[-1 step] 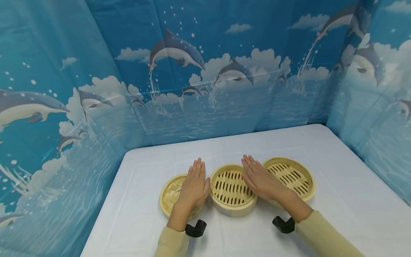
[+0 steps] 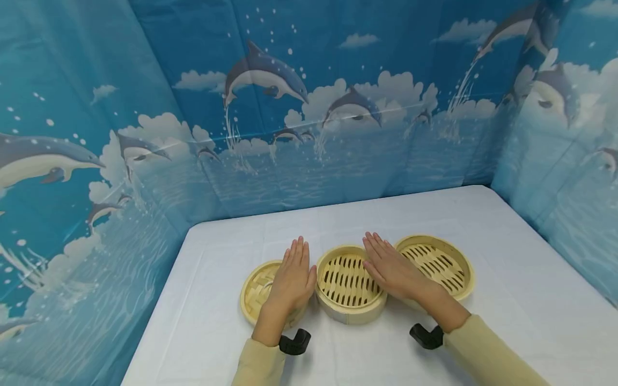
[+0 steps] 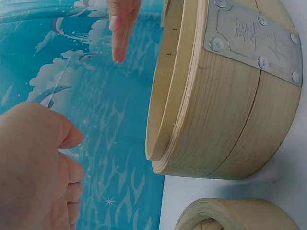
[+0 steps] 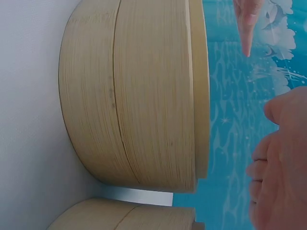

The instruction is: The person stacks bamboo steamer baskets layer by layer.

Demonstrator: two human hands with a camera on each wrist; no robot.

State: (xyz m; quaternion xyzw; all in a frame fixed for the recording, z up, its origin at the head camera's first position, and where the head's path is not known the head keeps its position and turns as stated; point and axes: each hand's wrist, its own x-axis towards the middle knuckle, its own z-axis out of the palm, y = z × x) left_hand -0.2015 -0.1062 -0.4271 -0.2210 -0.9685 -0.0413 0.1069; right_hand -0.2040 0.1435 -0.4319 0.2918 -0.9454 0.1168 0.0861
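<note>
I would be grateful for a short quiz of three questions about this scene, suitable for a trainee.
1. Which silver-coloured thing is fixed to the outer wall of the middle round, pale bamboo basket?
2. True or false: the bare left hand grips the round, woven bamboo lid.
3. How many slotted bamboo baskets are there? A) one B) two C) three

Key
1. A flat, riveted metal plate.
2. False: this hand is straight, not curled round the lid.
3. B: the middle basket and the right-hand basket.
</note>
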